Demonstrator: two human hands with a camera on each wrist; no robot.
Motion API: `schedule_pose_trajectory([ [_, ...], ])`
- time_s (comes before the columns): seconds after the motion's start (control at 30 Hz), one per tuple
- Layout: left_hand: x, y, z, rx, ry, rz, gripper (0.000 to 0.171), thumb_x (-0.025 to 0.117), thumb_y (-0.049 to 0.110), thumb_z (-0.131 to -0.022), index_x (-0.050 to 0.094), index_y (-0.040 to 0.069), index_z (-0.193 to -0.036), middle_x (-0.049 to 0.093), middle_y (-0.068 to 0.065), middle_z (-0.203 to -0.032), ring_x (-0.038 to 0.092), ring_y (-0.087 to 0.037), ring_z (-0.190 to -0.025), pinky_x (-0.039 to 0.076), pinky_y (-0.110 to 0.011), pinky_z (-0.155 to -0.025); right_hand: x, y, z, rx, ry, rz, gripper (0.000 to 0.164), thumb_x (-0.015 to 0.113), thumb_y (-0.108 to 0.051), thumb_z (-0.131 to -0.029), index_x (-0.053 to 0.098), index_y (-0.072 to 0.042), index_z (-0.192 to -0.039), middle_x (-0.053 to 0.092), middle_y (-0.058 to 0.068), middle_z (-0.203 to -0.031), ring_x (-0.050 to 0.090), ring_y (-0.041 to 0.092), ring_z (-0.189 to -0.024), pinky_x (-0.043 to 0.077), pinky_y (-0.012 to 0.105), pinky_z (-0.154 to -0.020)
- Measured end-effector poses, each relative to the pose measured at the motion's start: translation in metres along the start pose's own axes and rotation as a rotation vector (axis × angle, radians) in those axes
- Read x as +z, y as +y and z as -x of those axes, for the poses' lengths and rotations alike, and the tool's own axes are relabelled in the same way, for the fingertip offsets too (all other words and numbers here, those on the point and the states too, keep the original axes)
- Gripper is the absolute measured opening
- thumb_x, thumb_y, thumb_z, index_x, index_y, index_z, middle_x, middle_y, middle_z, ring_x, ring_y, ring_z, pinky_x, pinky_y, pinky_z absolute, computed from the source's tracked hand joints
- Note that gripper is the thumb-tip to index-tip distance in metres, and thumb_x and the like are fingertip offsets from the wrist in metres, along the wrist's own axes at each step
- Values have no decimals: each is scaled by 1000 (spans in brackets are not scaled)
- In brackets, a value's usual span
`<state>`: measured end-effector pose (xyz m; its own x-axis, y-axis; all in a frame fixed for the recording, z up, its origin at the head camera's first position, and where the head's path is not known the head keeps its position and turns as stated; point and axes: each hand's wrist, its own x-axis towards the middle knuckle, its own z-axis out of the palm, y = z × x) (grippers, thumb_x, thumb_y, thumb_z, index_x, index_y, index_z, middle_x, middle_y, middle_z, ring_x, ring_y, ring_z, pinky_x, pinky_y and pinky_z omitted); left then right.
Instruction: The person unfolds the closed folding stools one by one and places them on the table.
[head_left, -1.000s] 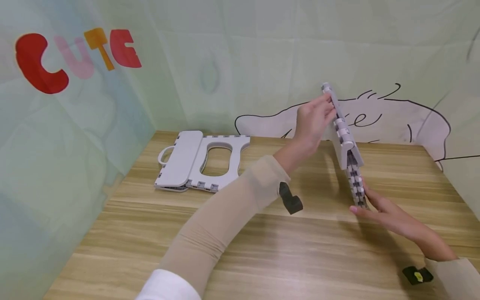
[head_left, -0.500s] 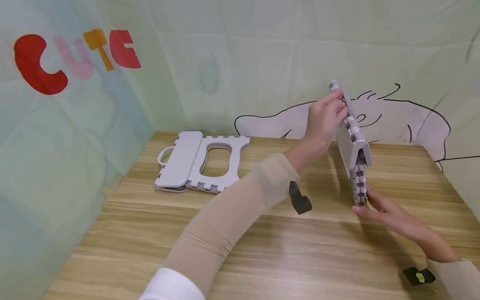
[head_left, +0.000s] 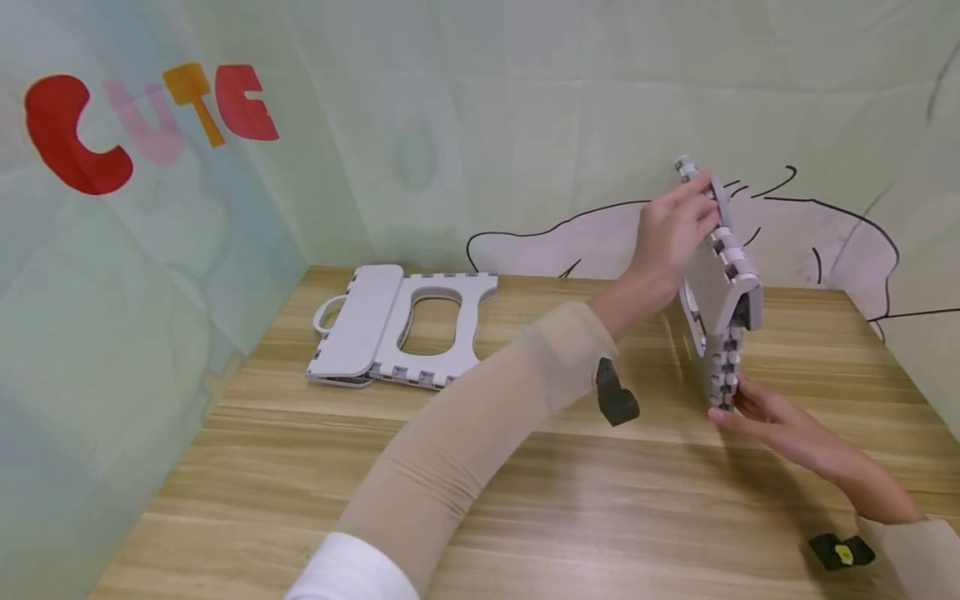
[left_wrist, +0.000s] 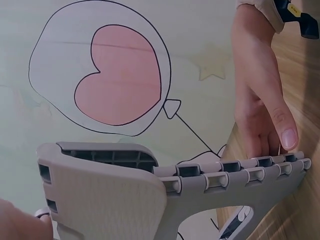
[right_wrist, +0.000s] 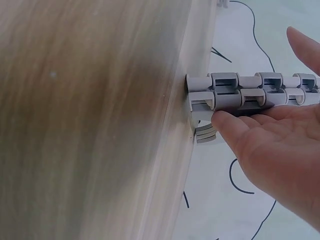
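A light grey folding stool [head_left: 708, 283] stands on edge at the right, its legs folded partly apart under its top panel. In the head view, my left hand [head_left: 671, 229] grips its upper end near the handle. That hand shows only in part at the lower left corner of the left wrist view. My right hand [head_left: 783, 429] is at the stool's lower hinged edge. In the right wrist view, the fingers [right_wrist: 230, 127] touch one face of the hinged legs [right_wrist: 250, 92], while the thumb stands apart from the other face. The fingers' far parts are hidden behind the stool.
A second folding stool [head_left: 427, 329], flat and folded, lies on the wooden table [head_left: 570, 517] at the left, its loop handle pointing left. A printed cloth backdrop [head_left: 525, 125] rises behind the table and along its left side.
My left hand has moved to the right with the stool's upper end, and the stool has turned so more of its broad face shows. My right hand stays almost in place.
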<state>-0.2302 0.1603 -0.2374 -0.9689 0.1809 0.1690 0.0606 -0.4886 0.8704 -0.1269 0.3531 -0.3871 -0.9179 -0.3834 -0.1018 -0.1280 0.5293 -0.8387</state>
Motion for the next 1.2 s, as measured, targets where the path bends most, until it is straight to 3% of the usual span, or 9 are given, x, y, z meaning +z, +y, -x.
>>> schedule_pose_trajectory([
  [0.6,22,-4,-6,-61,-80,-102,44,58,1,-97,54,6,-141,56,3,-141,62,-9,-116,48,-13,-91,-7,3,2,43,0,13,70,52,-17,-105,12,20,-149,22,43,-149,28,56,-134,38,7,-90],
  [0.97,35,-5,-8,-48,-77,-296,40,60,10,-98,59,10,-138,55,13,-140,56,5,-115,47,-9,-87,-10,6,1,60,-14,-8,71,51,-19,-106,10,18,-150,21,42,-151,28,55,-135,38,8,-90],
  [1.1,41,-7,-8,-28,-78,-410,40,61,16,-98,60,14,-138,56,18,-138,54,12,-106,46,-5,-80,-12,8,3,82,-13,4,71,50,-21,-106,10,19,-150,20,43,-150,28,56,-135,39,8,-89],
  [1.2,42,-7,-7,-21,-106,-471,41,58,19,-99,59,17,-140,53,21,-139,49,12,-72,41,-7,-59,-12,8,3,92,-19,2,71,50,-22,-106,10,19,-149,19,43,-150,28,57,-135,40,8,-89],
])
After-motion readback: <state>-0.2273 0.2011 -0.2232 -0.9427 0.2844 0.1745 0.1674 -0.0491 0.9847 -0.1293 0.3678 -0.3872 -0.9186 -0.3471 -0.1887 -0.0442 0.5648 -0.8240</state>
